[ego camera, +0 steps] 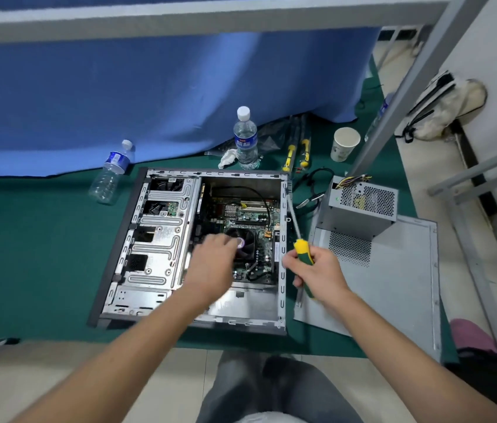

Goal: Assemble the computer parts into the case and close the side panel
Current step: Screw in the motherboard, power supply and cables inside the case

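Open case (192,248) lies on its side on the green surface (42,254), motherboard and CPU fan (245,242) already seated inside. Power supply (360,206) not yet fitted: it stands outside, just right of the case, resting on the far end of the loose side panel (393,279), which lies flat beside the case. Judgement: power supply is a rigid, fairly heavy metal box; hold it by the solid flanks, off the perforated grille and the wire bundle at its top. Side panel is thin, stiff sheet, probably sharp-edged; lift by its long edges. Board parts are fragile; avoid pressing on them. Left hand (213,264) reaches into the case over the fan, wrist extended; motion blur, so I cannot tell whether its fingers hold anything. Right hand (317,276) is curled round the green-and-yellow screwdriver (302,251) handle, shaft pointing away along the case's right rim, forearm angled inward.
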### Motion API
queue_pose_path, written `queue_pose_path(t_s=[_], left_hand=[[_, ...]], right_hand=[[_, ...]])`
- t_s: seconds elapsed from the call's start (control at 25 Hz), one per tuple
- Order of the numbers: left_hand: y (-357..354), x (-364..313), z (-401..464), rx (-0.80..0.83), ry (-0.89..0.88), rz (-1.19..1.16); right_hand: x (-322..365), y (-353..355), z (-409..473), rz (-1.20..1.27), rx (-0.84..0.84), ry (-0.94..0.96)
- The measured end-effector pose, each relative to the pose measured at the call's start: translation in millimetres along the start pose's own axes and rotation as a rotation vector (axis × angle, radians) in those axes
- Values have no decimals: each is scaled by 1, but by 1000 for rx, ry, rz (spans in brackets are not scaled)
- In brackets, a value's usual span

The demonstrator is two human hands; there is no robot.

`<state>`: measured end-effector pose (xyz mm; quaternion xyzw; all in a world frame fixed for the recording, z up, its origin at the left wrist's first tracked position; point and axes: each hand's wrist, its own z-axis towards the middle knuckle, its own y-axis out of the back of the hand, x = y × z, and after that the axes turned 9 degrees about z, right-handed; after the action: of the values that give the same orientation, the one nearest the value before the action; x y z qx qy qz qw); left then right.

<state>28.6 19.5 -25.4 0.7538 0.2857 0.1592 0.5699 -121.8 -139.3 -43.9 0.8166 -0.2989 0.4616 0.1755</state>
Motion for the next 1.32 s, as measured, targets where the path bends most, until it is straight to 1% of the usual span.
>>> queue_pose_path(t_s=[0.08, 0.12, 0.2, 0.32, 0.52, 0.6, 0.68, 0.72, 0.76, 0.84, 0.92, 0.96, 1.0, 1.08, 1.32], left_hand=[[2, -20, -11, -73, -46, -410], [3, -26, -16, -92, -57, -568], [0, -29, -22, -125, -79, -729], [-4, -24, -31, -101, -105, -829], [-5, -11, -38, -129, -143, -859], [-6, -3, -38, -113, -160, -868], [-7, 4, -39, -112, -147, -892], [-7, 9, -39, -110, -109, -934], [-7, 13, -39, -107, -55, -999], [-5, 24, -37, -105, 39, -1121], [-3, 34, -35, -106, 91, -1185], [-1, 38, -35, -108, 106, -1207], [0, 41, -35, -110, 117, -1222], [3, 44, -33, -115, 131, -1252], [2, 47, -29, -131, 163, -1288]], right_hand=[[6, -9, -9, 3, 97, -32], [8, -12, -12, 29, 131, -51], [8, -16, -17, 95, 162, -97], [6, -19, -25, 167, 168, -183], [7, -30, -31, 264, 191, -305], [7, -36, -33, 270, 206, -311], [10, -41, -33, 227, 219, -253], [13, -43, -34, 158, 214, -195], [15, -42, -35, 32, 190, -112], [19, -38, -34, -346, 89, 74], [22, -32, -34, -765, 9, 216], [24, -30, -34, -924, 2, 258], [26, -28, -33, -1026, 4, 284], [31, -25, -32, -1113, 10, 305], [30, -18, -29, -1235, 38, 321]])
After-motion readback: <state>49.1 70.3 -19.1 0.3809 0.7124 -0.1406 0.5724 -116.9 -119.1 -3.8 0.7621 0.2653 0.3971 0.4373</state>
